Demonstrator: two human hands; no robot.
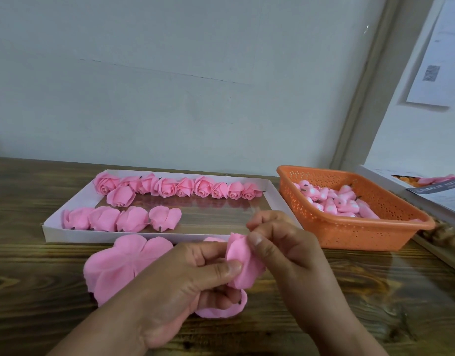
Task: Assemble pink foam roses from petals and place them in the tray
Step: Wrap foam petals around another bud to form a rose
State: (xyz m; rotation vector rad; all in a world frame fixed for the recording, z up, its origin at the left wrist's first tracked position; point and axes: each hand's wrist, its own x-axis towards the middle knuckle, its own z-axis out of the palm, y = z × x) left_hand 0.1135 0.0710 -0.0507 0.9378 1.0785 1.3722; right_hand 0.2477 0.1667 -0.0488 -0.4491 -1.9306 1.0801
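Both grips are closed on one half-made rose, held just above the near middle of the surface. The left hand pinches its lower part between thumb and fingers, probably to keep the wrapped core from unrolling. The right hand nips the top edge with thumb and forefinger, apparently to shape or fold a petal over. A loose layer hangs below the left fingers, likely waiting to be pushed up. The flat petal stack lies just to the left, within easy reach. Beyond it the tray holds finished roses along its far edge and a shorter row by its near left corner. At the right edge, the basket keeps buds handy.
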